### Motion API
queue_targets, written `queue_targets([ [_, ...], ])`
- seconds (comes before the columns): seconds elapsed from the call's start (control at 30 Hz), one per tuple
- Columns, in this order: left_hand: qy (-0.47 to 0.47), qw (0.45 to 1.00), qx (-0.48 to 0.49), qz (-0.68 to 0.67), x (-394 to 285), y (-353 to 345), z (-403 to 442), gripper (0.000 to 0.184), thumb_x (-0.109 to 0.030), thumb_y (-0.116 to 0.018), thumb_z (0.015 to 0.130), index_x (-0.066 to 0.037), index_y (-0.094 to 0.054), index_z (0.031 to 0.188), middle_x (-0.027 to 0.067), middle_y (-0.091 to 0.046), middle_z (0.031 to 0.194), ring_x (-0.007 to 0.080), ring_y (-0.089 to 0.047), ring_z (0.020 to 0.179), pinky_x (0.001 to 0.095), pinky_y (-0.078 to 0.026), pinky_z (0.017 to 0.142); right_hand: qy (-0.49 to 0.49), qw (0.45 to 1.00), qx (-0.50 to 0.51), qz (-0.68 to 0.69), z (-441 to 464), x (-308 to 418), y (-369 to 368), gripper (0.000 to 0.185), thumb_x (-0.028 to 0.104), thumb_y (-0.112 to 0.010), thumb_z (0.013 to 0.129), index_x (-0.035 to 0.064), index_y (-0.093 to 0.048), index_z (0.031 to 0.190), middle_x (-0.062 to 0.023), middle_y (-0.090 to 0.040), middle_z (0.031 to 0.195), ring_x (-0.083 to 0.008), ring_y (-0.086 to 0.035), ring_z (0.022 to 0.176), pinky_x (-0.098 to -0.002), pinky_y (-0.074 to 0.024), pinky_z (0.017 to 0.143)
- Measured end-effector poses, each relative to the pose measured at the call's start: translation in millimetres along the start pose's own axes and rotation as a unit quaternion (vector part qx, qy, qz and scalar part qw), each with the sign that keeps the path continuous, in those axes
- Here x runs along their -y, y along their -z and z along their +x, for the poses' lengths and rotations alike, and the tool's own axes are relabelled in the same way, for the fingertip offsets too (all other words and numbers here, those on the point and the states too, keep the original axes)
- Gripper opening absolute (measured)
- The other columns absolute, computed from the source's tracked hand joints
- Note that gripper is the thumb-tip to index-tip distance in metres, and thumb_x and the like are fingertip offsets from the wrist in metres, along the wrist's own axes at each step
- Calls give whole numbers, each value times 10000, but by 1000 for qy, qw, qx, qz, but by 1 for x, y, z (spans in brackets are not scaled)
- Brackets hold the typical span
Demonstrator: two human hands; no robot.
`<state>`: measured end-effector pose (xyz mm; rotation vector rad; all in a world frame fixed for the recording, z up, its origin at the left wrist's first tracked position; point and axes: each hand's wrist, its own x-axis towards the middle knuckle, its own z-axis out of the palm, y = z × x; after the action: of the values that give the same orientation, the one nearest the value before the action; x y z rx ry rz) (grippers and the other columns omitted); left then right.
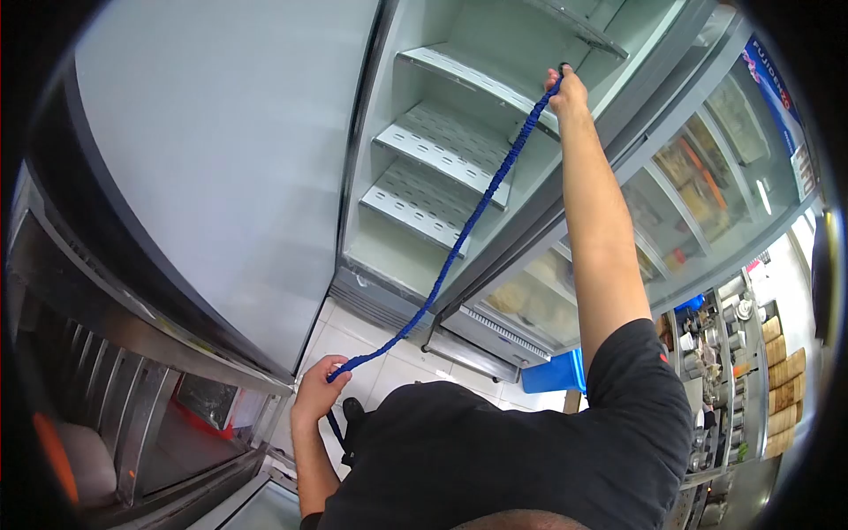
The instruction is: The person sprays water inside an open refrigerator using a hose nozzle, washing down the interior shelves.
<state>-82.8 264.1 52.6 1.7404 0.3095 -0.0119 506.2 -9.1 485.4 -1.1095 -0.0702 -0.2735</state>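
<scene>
A blue crinkled hose runs in a slack curve between my two hands. My right hand is raised at arm's length inside the open upright fridge, closed around the hose's upper end. A small dark end piece pokes out above the fingers; whether water comes from it, I cannot tell. Low on the left, my left hand pinches the hose, and a dark length hangs below it. Perforated white shelves stand inside the fridge, left of the hose.
A large grey door panel stands at left. A glass-doored display fridge with food inside is on the right. A blue bin sits on the white tiled floor. Metal racks with kitchenware line the far right.
</scene>
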Motion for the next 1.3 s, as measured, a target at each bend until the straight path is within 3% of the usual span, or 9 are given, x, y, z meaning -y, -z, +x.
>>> queue_targets([
  [0.07, 12, 1000, -1, -6, 2, -2, -2, 317, -96, -751, 920, -69, -663, 1224, -31, -622, 792, 77, -540, 661, 253, -449, 605, 16, 998, -51, 23, 4, -4, -1, 233, 201, -604, 1055, -4, -548, 1150, -173, -689, 909, -138, -544, 606, -271, -459, 465],
  [0.17, 10, 1000, 0, -2, 0, -2, -5, 318, -97, -752, 921, -70, -663, 1226, -28, -624, 794, 77, -541, 664, 252, -449, 607, -9, 982, 109, -154, -5, -7, -5, 223, 206, -633, 1040, 14, -542, 1108, -152, -685, 872, -115, -505, 587, -261, -418, 451],
  [0.2, 34, 999, -6, 11, -3, -1, -5, 316, -133, -761, 911, -80, -682, 1212, 32, -685, 852, 132, -623, 769, 304, -503, 709, -5, 986, 97, -133, -4, -9, -8, 226, 207, -643, 1035, 18, -537, 1102, -147, -683, 865, -113, -500, 584, -258, -416, 454],
  [0.4, 41, 999, -14, 0, -20, -7, -9, 311, -122, -754, 923, -80, -680, 1223, 23, -679, 841, 127, -614, 751, 300, -499, 696, 4, 984, 125, -129, -13, -24, -18, 261, 207, -673, 1019, 16, -510, 1087, -133, -674, 838, -107, -498, 582, -253, -411, 460],
  [0.5, 64, 998, -16, 5, -34, -11, -12, 312, -122, -755, 928, -80, -680, 1228, 19, -676, 836, 125, -607, 739, 297, -496, 688, 47, 995, 66, -53, -15, -27, -25, 272, 213, -673, 1019, 9, -508, 1088, -132, -672, 838, -106, -504, 588, -256, -416, 462],
  [0.7, 17, 999, -34, 19, -24, -23, -12, 337, -96, -766, 915, -74, -668, 1237, -6, -642, 833, 94, -572, 686, 268, -482, 626, 36, 984, 152, -90, -17, -24, -31, 289, 230, -665, 1028, 4, -519, 1134, -125, -667, 846, -97, -499, 594, -250, -411, 464],
  [0.83, 30, 999, -25, 34, -32, -26, -12, 339, -132, -760, 925, -86, -671, 1249, 31, -697, 863, 132, -618, 747, 296, -502, 696, 15, 982, 182, -53, -20, -24, -30, 259, 220, -648, 1038, 19, -523, 1145, -124, -651, 862, -102, -487, 597, -246, -411, 466],
  [1.17, 35, 999, -11, 20, -45, -39, -15, 345, -127, -749, 931, -77, -652, 1258, 23, -675, 831, 120, -606, 694, 292, -495, 643, -80, 942, -114, 304, 18, -38, -4, 139, 75, -569, 1021, 14, -517, 1135, -137, -582, 894, -182, -530, 607, -320, -476, 481],
  [1.3, 34, 999, 1, 20, -48, -42, -14, 343, -124, -750, 931, -75, -654, 1257, 22, -675, 829, 119, -608, 690, 290, -496, 641, -90, 963, -129, 217, 12, -43, 1, 86, 35, -556, 1006, 13, -543, 1088, -123, -568, 827, -177, -523, 586, -335, -475, 469],
])
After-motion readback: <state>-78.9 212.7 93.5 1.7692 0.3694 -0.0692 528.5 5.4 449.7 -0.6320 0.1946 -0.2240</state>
